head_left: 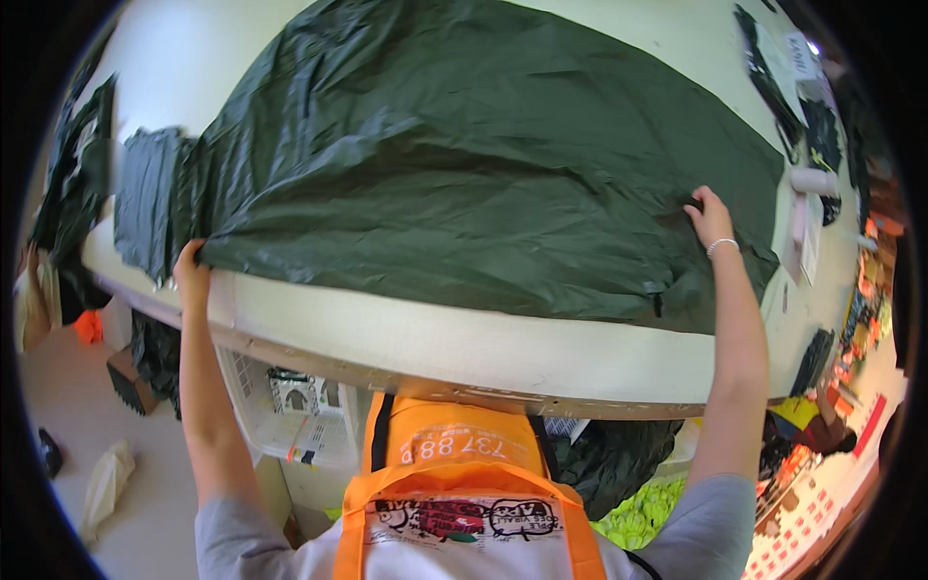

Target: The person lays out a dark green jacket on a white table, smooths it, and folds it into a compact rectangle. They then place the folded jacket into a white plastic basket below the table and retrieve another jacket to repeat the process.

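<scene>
A large piece of thin, dark green, crinkled fabric (pixel 464 164) lies spread over the white table. It looks like part of a garment, though its exact kind does not show. At its near left corner my left hand (pixel 192 273) is closed on the edge, thumb and fingers pinching it. Toward the right side my right hand (pixel 712 217) rests on the fabric with bent fingers, pinching something dark, seemingly a fold of it. A folded dark green stack (pixel 150 203) lies beyond the left end, touching the fabric.
The white table (pixel 435 333) curves across the view. Dark strips and a white roll (pixel 815 182) lie at its right end. Below the edge are a white plastic basket (pixel 290 425) and a black bag (pixel 619 464). Other people stand left and right; one wears yellow (pixel 800 418).
</scene>
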{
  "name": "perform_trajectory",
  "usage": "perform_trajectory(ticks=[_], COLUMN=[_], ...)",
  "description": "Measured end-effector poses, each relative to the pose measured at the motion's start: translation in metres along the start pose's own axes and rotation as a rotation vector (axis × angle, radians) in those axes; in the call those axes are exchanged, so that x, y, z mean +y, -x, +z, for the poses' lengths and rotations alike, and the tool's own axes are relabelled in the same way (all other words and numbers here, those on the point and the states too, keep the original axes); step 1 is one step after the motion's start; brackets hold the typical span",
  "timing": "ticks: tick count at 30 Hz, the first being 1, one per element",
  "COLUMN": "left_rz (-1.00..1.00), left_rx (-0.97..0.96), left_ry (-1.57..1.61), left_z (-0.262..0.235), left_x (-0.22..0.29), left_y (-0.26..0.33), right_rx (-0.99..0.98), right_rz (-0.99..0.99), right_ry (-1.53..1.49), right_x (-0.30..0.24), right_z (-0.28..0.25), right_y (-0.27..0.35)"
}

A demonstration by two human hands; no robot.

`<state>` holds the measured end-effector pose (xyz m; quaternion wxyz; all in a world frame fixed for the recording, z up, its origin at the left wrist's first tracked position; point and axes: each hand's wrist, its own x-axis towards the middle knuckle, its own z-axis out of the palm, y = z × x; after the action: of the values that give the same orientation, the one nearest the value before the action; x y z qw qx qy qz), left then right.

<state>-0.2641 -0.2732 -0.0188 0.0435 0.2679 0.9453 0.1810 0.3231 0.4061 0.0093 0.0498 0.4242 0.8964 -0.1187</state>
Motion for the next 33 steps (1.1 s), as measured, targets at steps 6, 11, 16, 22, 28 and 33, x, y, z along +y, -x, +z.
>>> perform_trajectory(ticks=[6,11,16,22,28,33], left_rz=[0.335,0.616,0.602,0.602,0.392,0.294], left_rx=[0.011,-0.155,-0.039,-0.111,0.042,-0.118], left_ry=[-0.179,-0.099,-0.254,0.248,-0.338,-0.436], left_z=[-0.033,0.038,0.143,0.123,0.050,0.048], left_x=[0.112,0.352,0.376,0.348,0.215,0.166], left_y=[0.024,0.055,0.023,0.018,0.037,0.016], right_rx=[-0.006,-0.094,0.600,0.539,0.218,0.151], right_rz=[0.588,0.475,0.297,0.261,-0.446,-0.377], right_ry=[-0.560,-0.454,-0.535,-0.575,0.043,0.144], right_x=[-0.057,-0.092,-0.099,-0.078,-0.131,-0.100], right_z=[-0.059,-0.058,-0.024,0.015,-0.019,0.041], right_y=[0.082,0.147,0.150,0.140,0.127,0.085])
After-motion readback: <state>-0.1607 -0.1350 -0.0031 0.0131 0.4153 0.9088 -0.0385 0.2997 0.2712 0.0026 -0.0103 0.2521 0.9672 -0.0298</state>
